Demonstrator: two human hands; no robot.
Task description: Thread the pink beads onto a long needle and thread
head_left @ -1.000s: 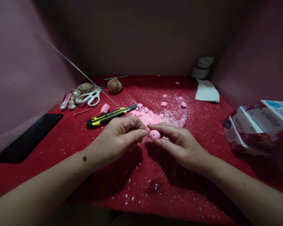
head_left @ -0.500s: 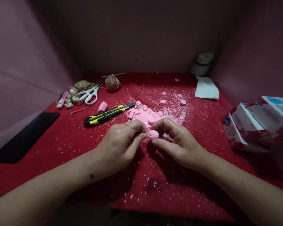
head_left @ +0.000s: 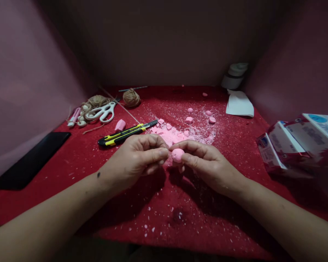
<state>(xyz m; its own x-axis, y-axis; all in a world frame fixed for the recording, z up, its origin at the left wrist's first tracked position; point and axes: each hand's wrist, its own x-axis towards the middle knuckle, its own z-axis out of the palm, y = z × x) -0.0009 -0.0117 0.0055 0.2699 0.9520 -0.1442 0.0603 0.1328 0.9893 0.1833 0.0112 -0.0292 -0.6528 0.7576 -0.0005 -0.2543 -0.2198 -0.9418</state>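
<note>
My right hand (head_left: 205, 165) pinches a small round pink bead (head_left: 177, 154) between thumb and fingers, just above the red cloth (head_left: 164, 196). My left hand (head_left: 138, 158) is closed in a pinch right beside the bead, holding a thin brown string (head_left: 125, 109) that runs back towards the left rear. Whether the string touches the bead is hidden by my fingers. Behind my hands lies a heap of pink crumbs and chunks (head_left: 171, 134).
A yellow-black utility knife (head_left: 125, 134), white scissors (head_left: 102, 112), twine bundles (head_left: 131, 97), a pink block (head_left: 120, 125) and loose pink beads (head_left: 199, 116) lie behind. A black phone (head_left: 32, 158) lies left, cartons (head_left: 295, 143) right, white paper (head_left: 239, 105) and a tape roll (head_left: 235, 76) at back right.
The bead has turned in my right fingers and risen slightly. My left hand shifted its pinch next to the bead, and the string now stretches back to the left rear.
</note>
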